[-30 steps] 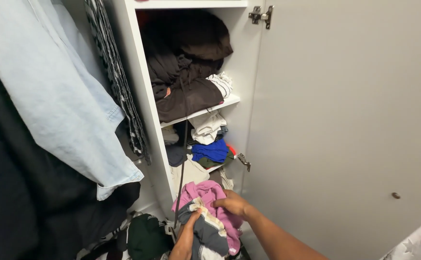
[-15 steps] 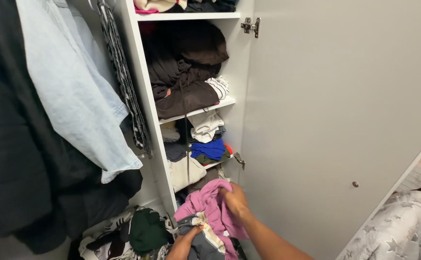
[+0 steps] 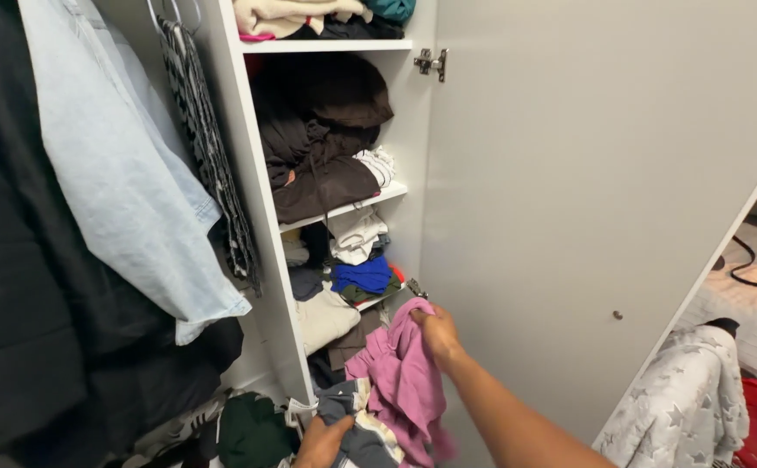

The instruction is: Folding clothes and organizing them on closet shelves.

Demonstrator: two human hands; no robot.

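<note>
Light blue shirt [image 3: 127, 173] hangs at left. Left hand [image 3: 320, 439] at the bottom edge, closed on grey garment [image 3: 363, 425] low in front of wardrobe shelves [image 3: 344, 208]. Right hand [image 3: 437, 334] clenched on pink garment [image 3: 404, 381], lifted beside open white door [image 3: 586, 173].

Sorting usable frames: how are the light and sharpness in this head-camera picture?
Head view: light is even on the open white door, shelf recesses fall dark, no glare; right hand gripping the pink garment looks slightly soft; left hand is cut by the bottom edge.
</note>
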